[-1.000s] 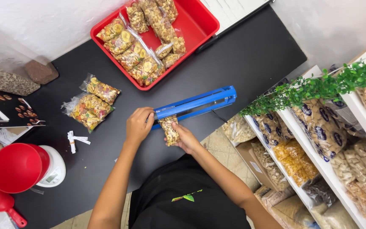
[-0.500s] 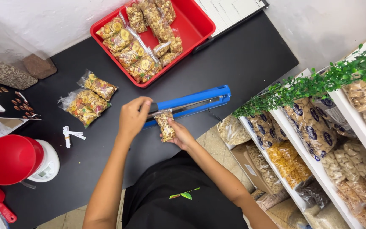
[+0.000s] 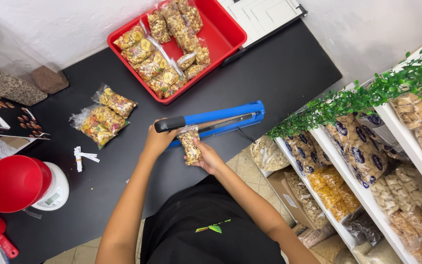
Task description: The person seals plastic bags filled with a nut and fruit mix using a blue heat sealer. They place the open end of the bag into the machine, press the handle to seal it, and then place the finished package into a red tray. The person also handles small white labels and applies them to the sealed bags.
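Blue long-armed heat sealer [image 3: 216,122] raised; left hand [image 3: 158,141] gripping its black handle, right hand [image 3: 206,156] pinching small clear snack bag [image 3: 189,145] under the bar. Sealing step, seemingly; pressing down needed.

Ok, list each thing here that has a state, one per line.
Sealer: arm raised.
Snack bag: top under the sealer arm.
Left hand: at the sealer's black handle.
Right hand: holding the snack bag.
Red tray: partly filled with bags.
Red bowl: on the scale.
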